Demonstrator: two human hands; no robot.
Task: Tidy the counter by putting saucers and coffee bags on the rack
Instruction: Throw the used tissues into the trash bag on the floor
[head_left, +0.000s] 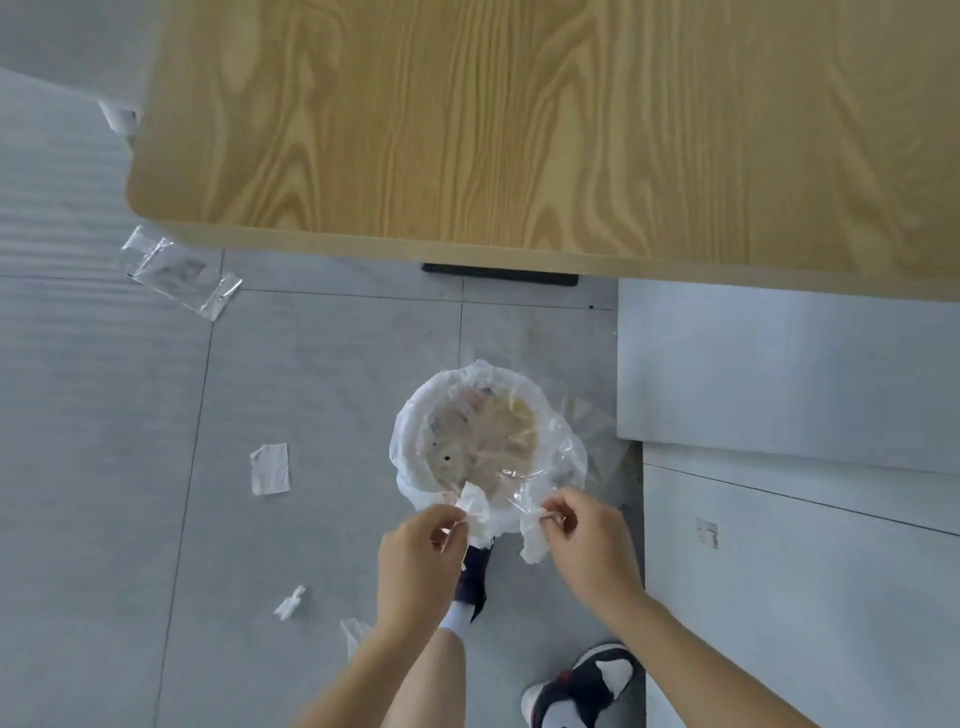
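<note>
Both hands, the left hand and right hand, each pinch white paper in their grip above the bin; no saucers or coffee bags show, so dropping comes next.

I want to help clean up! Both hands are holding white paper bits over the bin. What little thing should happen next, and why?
Probably let go, so the paper drops in. The left hand and right hand each pinch a white paper scrap just at the near rim of the lined trash bin, so opening each grip a little further over it should do it.
</note>
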